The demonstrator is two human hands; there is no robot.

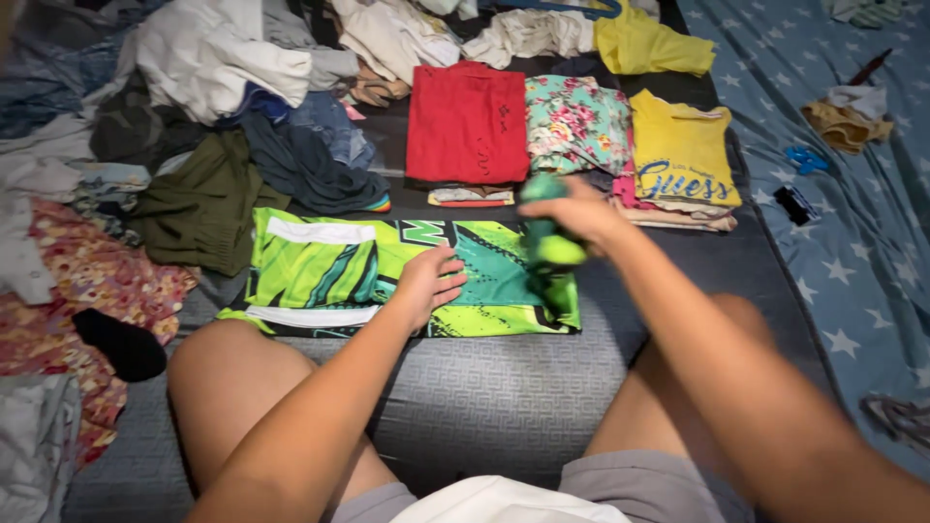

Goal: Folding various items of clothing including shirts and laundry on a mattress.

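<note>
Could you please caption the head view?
Left hand presses a green patterned jersey flat while right hand lifts its end.

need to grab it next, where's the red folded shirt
In the head view the red folded shirt lies upper centre, left of the floral folded top, beyond the green jersey.

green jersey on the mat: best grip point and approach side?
Grip the right end of the green jersey, where the right hand already pinches a lifted, bunched fold. Come from the right and above. The rest lies flat under the left hand, leaving no raised edge to catch.
</note>
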